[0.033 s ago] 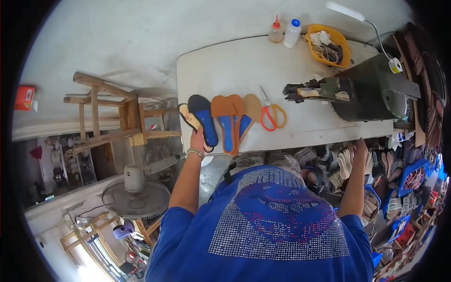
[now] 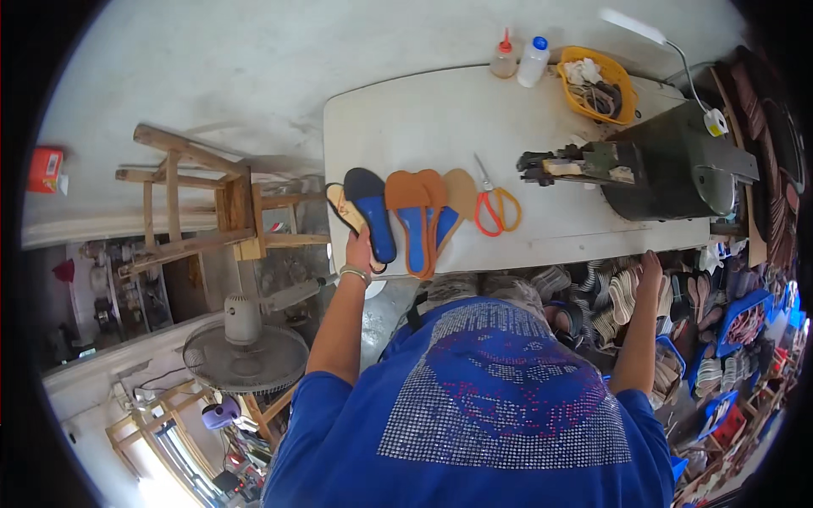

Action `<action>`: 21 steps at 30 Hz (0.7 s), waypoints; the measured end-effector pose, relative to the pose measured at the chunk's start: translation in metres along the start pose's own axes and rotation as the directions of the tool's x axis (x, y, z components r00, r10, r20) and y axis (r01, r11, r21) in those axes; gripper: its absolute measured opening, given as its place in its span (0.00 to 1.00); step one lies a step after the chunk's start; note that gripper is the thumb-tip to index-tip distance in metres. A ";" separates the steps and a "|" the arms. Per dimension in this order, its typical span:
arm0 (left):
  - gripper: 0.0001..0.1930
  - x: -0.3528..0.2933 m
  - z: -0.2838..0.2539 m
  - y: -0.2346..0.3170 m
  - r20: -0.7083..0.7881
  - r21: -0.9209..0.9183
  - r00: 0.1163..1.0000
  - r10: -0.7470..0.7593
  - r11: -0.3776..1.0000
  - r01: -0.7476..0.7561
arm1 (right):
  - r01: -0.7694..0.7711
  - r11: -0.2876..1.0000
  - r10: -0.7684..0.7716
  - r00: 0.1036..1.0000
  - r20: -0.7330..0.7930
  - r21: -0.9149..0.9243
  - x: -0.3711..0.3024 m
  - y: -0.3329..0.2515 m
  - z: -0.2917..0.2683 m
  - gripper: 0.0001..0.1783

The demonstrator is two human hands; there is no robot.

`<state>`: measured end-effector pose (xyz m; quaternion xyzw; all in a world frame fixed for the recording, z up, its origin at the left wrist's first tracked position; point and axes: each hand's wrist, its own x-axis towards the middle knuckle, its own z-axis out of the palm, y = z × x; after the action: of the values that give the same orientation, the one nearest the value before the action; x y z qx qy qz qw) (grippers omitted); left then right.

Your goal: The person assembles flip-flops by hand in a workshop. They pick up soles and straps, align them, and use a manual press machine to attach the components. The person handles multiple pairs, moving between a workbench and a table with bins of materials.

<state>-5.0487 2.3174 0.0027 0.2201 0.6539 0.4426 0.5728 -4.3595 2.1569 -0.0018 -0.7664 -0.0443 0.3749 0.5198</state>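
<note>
Pale grey wall: stood behind the white, round-cornered bench.
Insoles: lay near the bench's front left edge, side by side. They were a cream insole with a dark rim, a blue insole with a navy end, overlapping brown-and-blue insoles and, partly covered by them, a tan-and-blue insole.
Left hand: was closed on the lower part of the cream insole, its fingertips close beside the blue one; whether the insole was raised could not be told.
Right hand: was at the bench's front edge, below the dark green sewing machine; its grip could not be made out.
Handling: insoles looked light, thin and bendy, likely not fragile, the smooth faces perhaps a little slippery.
Hold: the narrow waist, pinched across both edges, seemed the surest place; one end alone would probably let the other droop.
Scissors: metal-bladed scissors with red and orange handles lay just right of the tan-and-blue insole.
</note>
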 end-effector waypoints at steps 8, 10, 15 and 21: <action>0.08 0.018 -0.045 -0.005 -0.035 0.292 0.962 0.271 0.923 -0.250 | 0.392 0.809 -0.119 0.838 0.533 -0.437 -0.204 -0.037 0.174 0.14; 0.12 0.019 -0.055 0.001 0.043 0.312 0.980 0.195 0.929 -0.199 | 0.567 0.699 -0.134 0.703 0.698 -0.436 -0.237 -0.041 0.219 0.14; 0.13 -0.018 -0.042 0.053 0.439 -0.172 0.899 0.011 0.983 0.071 | 0.643 0.715 -0.108 0.492 0.864 -0.276 -0.300 -0.038 0.303 0.14; 0.17 -0.071 -0.002 0.102 0.839 0.100 0.528 -0.131 0.991 0.085 | 0.417 0.901 -0.148 0.558 0.816 -0.122 -0.347 -0.088 0.369 0.24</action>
<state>-5.0553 2.3122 0.1267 0.3785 0.3192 0.2299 0.8378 -4.8083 2.3196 0.1889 -0.5729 -0.4494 0.5728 0.3764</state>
